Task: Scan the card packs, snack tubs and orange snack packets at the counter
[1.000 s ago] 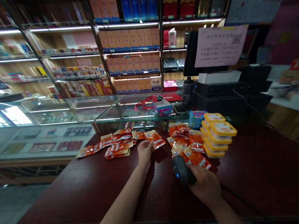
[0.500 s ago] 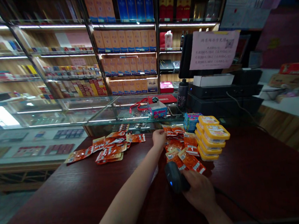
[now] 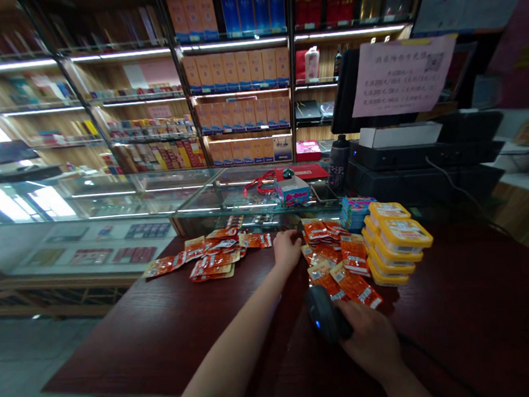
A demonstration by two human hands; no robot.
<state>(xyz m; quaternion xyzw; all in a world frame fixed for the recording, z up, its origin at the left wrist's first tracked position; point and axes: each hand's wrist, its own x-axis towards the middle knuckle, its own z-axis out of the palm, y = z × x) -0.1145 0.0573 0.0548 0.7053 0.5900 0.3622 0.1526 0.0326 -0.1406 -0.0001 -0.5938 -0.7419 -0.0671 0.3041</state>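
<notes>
1. Gripping a black handheld barcode scanner (image 3: 324,320), the right hand (image 3: 372,340) has its fingers wrapped tight round the handle, low over the dark red wooden counter (image 3: 165,337).
2. The left hand (image 3: 287,250) has shifted from the loose spread of orange foil snack packets (image 3: 209,260) to the heaped pile of orange packets (image 3: 339,260) beside the stacked yellow-lidded tubs (image 3: 400,239).
3. Its fingers curl against the pile's edge; whether they pinch a packet cannot be told.
4. The packet held a second ago is gone from it.

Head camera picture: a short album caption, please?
At a shop counter, the left hand reaches for orange snack packets; the right hand holds a scanner.
</notes>
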